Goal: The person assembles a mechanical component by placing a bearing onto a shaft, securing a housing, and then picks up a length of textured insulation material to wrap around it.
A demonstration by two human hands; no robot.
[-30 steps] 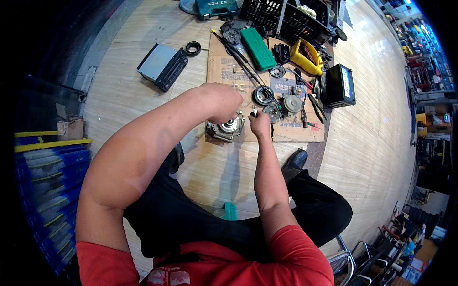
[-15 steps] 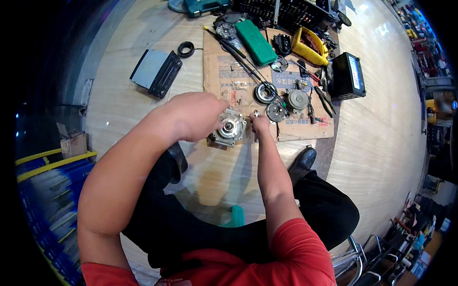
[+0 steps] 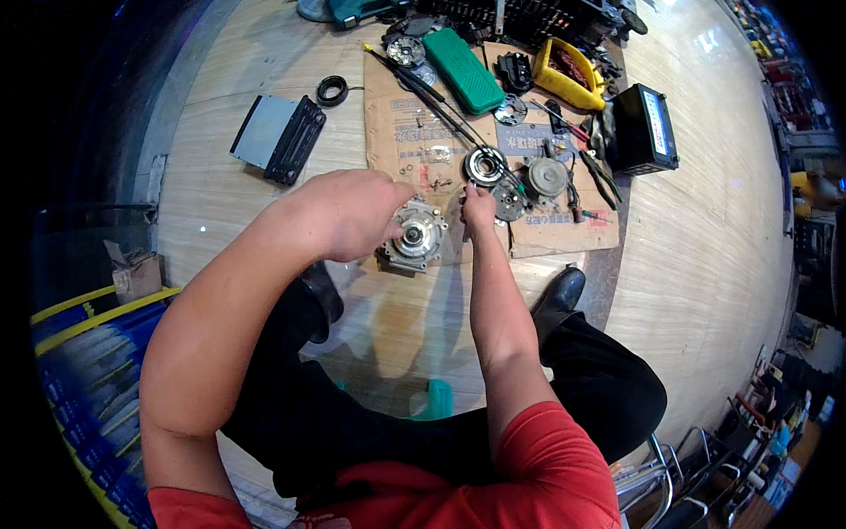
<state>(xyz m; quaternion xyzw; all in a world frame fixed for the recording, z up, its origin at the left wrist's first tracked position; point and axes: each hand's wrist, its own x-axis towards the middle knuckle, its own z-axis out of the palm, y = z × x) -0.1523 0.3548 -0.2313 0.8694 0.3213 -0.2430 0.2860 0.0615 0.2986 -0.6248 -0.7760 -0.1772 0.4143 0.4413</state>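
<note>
A round metal compressor body [image 3: 421, 236] with a bright shaft hub stands at the near edge of the cardboard, between my legs. My left hand [image 3: 357, 216] reaches over its left side, fingers curled down and gripping its rim. To its right, my right hand [image 3: 478, 210] is closed on a slim shiny metal tool, seemingly a ratchet wrench, mostly hidden by the fingers. Just beyond those fingertips lies a black pulley ring [image 3: 484, 165]. A round metal plate [image 3: 509, 202] and a grey motor-like part [image 3: 546, 178] are to the right of it.
Cardboard [image 3: 397, 150] covers the floor ahead. On it are a green case [image 3: 463, 70], a yellow container [image 3: 568, 75], pliers [image 3: 601, 181] and long dark rods [image 3: 423, 88]. A black battery [image 3: 643, 130] stands right; a grey-black box-shaped unit [image 3: 280, 138] lies left.
My right hand has moved forward, away from beside the compressor to the pulley ring's near edge. My left hand stays on the compressor. The whole view has shifted slightly.
</note>
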